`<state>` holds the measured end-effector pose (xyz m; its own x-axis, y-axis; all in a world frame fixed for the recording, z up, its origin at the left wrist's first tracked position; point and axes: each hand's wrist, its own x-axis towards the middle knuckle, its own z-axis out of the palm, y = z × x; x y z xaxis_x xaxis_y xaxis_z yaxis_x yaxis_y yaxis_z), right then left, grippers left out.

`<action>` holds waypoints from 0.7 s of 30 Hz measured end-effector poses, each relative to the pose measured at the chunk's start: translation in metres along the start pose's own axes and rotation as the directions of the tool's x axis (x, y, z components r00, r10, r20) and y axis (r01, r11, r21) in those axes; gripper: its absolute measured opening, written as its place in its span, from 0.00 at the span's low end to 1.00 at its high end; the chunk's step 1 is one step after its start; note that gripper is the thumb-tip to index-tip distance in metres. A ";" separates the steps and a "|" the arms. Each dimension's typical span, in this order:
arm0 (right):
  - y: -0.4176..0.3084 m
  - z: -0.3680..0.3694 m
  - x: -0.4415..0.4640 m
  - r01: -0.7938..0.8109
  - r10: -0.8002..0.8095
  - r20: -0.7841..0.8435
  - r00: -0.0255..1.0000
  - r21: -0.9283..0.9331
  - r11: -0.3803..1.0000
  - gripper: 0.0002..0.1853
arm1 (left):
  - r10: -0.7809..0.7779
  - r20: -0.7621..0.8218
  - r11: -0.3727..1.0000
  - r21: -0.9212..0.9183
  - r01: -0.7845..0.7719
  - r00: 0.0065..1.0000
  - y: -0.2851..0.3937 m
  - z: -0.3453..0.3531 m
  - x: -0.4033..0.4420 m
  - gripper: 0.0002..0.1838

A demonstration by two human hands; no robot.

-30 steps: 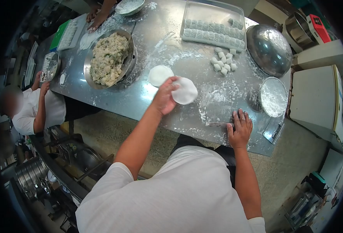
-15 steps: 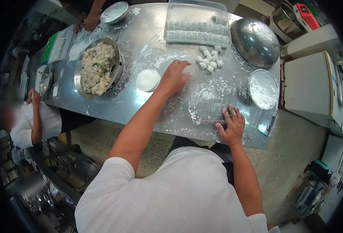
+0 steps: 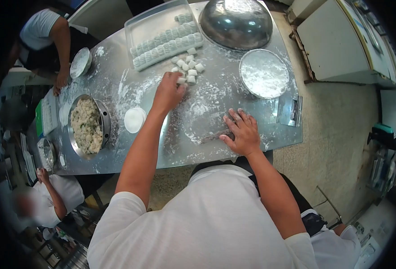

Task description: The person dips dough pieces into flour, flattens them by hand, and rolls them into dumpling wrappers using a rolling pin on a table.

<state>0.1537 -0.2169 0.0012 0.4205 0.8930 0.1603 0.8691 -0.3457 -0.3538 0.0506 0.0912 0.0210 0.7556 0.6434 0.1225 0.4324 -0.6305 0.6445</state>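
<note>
My left hand (image 3: pixel 169 93) reaches to the near edge of a pile of small white dough pieces (image 3: pixel 192 71). Its fingers are bent in around one dough piece (image 3: pixel 181 81). Nearer to me, my right hand (image 3: pixel 242 134) lies with spread fingers over a thin, floury rolling pin (image 3: pixel 210 136). The palm covers one end of the pin. A stack of round white dough wrappers (image 3: pixel 135 120) sits on the metal table left of my left forearm.
A clear plastic tray (image 3: pixel 133 42) holds rows of shaped dumplings. Beyond the pile are an upturned metal bowl (image 3: pixel 236 24) and a bowl of flour (image 3: pixel 264 74). Filling fills a metal pan (image 3: pixel 104 123) at left. A metal scraper (image 3: pixel 289 111) lies near the right edge. Two co-workers stand at left.
My left hand has moved to the dough pile, and its fingers have closed in at one piece. My right hand stays on the rolling pin. The whole view has turned.
</note>
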 end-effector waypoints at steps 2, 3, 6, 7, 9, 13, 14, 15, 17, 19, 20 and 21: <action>0.000 0.002 0.002 0.004 -0.004 -0.019 1.000 0.012 1.000 0.31 | 0.149 0.076 0.970 0.180 -0.161 0.986 -0.004 0.003 -0.001 0.16; 0.000 0.002 0.002 0.004 -0.004 -0.010 1.000 0.018 1.000 0.31 | 0.162 0.083 0.968 0.183 -0.175 0.983 -0.005 0.004 0.000 0.16; 0.001 0.000 0.001 -0.011 0.012 -0.014 1.000 0.027 1.000 0.30 | -0.033 0.034 0.989 0.145 0.027 0.999 -0.006 0.004 -0.003 0.15; 0.002 0.000 0.000 0.002 -0.002 -0.022 1.000 0.035 0.999 0.30 | -0.022 0.047 0.990 0.143 0.015 0.999 -0.004 0.008 -0.002 0.15; 0.003 0.000 0.000 -0.005 0.006 -0.022 1.000 0.033 0.999 0.30 | 0.092 -0.003 0.960 0.265 -0.088 0.996 -0.001 0.008 -0.002 0.16; 0.002 0.001 0.001 -0.002 0.003 -0.024 1.000 0.028 1.000 0.31 | -0.118 0.073 0.937 0.338 0.087 0.990 -0.004 0.002 0.022 0.16; 0.003 0.000 0.001 -0.007 0.008 -0.028 1.000 0.022 1.000 0.31 | -0.290 0.127 0.957 0.010 0.291 0.949 -0.010 -0.002 0.026 0.15; 0.002 0.000 0.000 -0.013 0.014 -0.024 1.000 0.035 0.999 0.30 | -0.423 0.237 0.824 -0.300 0.481 0.874 -0.012 -0.007 0.030 0.15; 0.003 -0.001 0.000 -0.023 0.024 -0.025 0.999 0.044 0.999 0.30 | -0.384 0.365 0.555 -0.642 0.528 0.848 -0.013 -0.010 0.028 0.14; 0.002 0.001 0.000 -0.019 0.020 -0.026 0.999 0.047 0.999 0.30 | -0.249 0.320 0.462 -0.790 0.403 0.914 0.012 -0.012 0.029 0.16; 0.002 0.001 0.000 -0.013 0.014 -0.023 1.000 0.049 0.999 0.30 | -0.180 0.332 0.518 -0.768 0.376 0.926 0.043 -0.012 0.031 0.17; 0.002 0.001 0.001 -0.006 0.007 -0.025 1.000 0.038 0.999 0.30 | -0.094 0.339 0.582 -0.744 0.328 0.936 0.063 -0.006 0.036 0.16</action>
<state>0.1559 -0.2168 -0.0004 0.4331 0.8829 0.1812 0.8560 -0.3400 -0.3894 0.1019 0.0777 0.0707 0.8333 0.5145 -0.2022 0.1340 0.1668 0.9768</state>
